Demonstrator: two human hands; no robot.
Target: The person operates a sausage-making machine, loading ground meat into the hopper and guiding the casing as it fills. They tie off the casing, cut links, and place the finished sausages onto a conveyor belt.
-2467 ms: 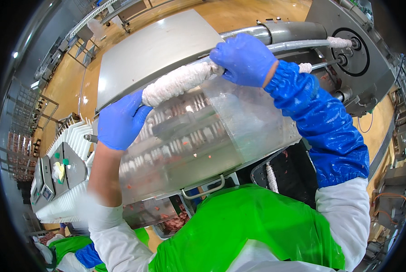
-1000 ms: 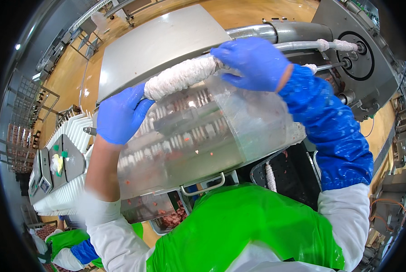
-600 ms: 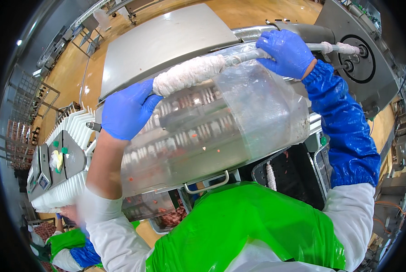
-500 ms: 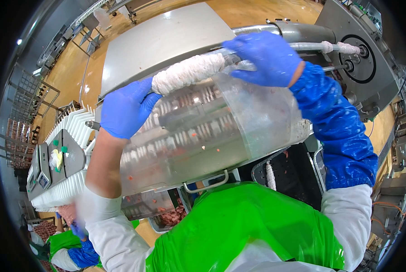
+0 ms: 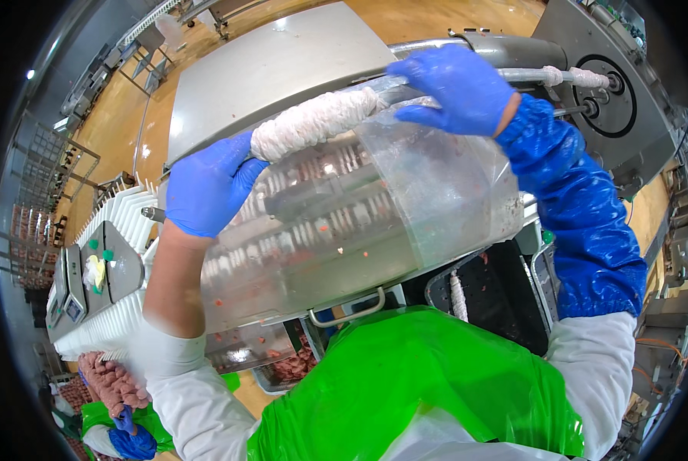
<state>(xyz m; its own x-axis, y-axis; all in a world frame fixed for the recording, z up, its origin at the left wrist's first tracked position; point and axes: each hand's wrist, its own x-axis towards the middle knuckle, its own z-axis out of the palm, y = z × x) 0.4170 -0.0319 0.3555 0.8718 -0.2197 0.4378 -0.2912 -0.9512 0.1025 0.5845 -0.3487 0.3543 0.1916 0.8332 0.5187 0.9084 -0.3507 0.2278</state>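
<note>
My left hand point(image 5: 209, 186), in a blue glove, is closed around the left end of a bunched white casing point(image 5: 309, 127), gathered in thick ridges along a steel tube point(image 5: 525, 74). My right hand point(image 5: 459, 92), also gloved, is at the casing's right end, thumb apart from the fingers, which are extended over the tube. Below both hands lies a clear cover point(image 5: 313, 253) with a handle, pink scraps on it and ribbed parts visible through it. Two smaller pinkish casing pieces point(image 5: 590, 79) sit on the tube near the machine's end plate.
A steel lid point(image 5: 267, 69) lies behind. A white-slatted conveyor with a panel point(image 5: 106, 284) stands left. A black bin point(image 5: 498, 300) holds a thin white casing; a tray of meat point(image 5: 294, 369) is beside it. At lower left a co-worker's gloved hand point(image 5: 125, 419) holds pink links.
My right hand moved right along the tube, then back left with its fingers looser. My left hand stayed on the casing. The co-worker's pink links have come into view at lower left.
</note>
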